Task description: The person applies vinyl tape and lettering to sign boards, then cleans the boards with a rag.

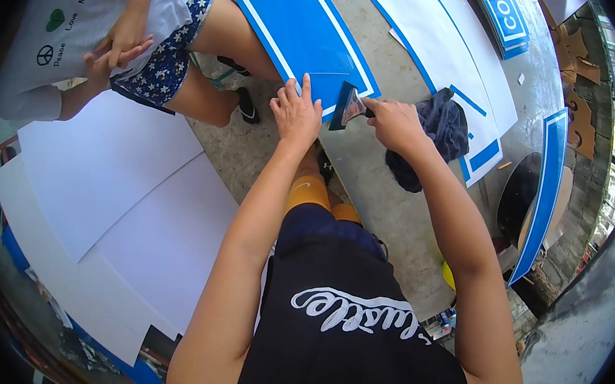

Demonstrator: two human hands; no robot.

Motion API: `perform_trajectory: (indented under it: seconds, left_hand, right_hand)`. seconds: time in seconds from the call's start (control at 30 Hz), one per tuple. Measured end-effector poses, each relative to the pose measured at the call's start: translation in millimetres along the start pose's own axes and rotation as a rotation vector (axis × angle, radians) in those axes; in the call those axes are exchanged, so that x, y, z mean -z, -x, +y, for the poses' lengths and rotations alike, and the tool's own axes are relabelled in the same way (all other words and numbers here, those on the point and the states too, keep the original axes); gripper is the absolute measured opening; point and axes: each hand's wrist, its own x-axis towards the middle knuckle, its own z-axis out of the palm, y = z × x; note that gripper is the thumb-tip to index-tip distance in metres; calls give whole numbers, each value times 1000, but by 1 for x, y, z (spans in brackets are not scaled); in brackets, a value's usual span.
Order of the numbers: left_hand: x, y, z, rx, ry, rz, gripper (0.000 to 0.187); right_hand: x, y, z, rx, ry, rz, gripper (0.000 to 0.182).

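A blue sign panel [303, 22] with a white border line stretches away from me at the top centre. My left hand [297, 113] rests at its near left edge, fingers spread and the index finger stretched onto the blue face. By that fingertip, a thin pale line [327, 74] crosses the panel. My right hand [398, 125] is closed round the handle of a squeegee [346, 108] with a wide dark blade. The blade stands over the panel's near right corner. Just right of this hand lies a crumpled dark cloth [442, 127].
A person [128, 33] stands at the left, hands together, close to the panel. White sheets [128, 178] are stacked at lower left. More blue-and-white signs [435, 36] lie on the grey table [386, 205] to the right. A narrow blue panel [544, 192] leans beyond it.
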Motion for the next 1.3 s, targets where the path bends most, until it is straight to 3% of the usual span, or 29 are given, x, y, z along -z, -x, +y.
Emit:
perform_trajectory:
  seconds: [0.17,0.37,0.67,0.97,1.13,1.3]
  left_hand:
    - [-6,-4,-12,37,153,47,53]
    - [0,7,-39,-1,460,87,42]
    - [-1,12,-40,-29,419,85,48]
    - [0,3,-44,-43,361,91,34]
    - [0,4,-44,-38,340,76,36]
    - [4,3,-42,-52,357,78,36]
  right_hand:
    - [-64,31,-22,-178,-347,201,54]
    - [-85,18,-47,-245,-456,278,57]
    - [-93,2,-61,-319,-426,283,59]
    - [-94,-21,-80,-394,-494,394,57]
    - [-92,-29,-88,-441,-537,374,58]
    - [-94,-21,-93,-369,-618,458,58]
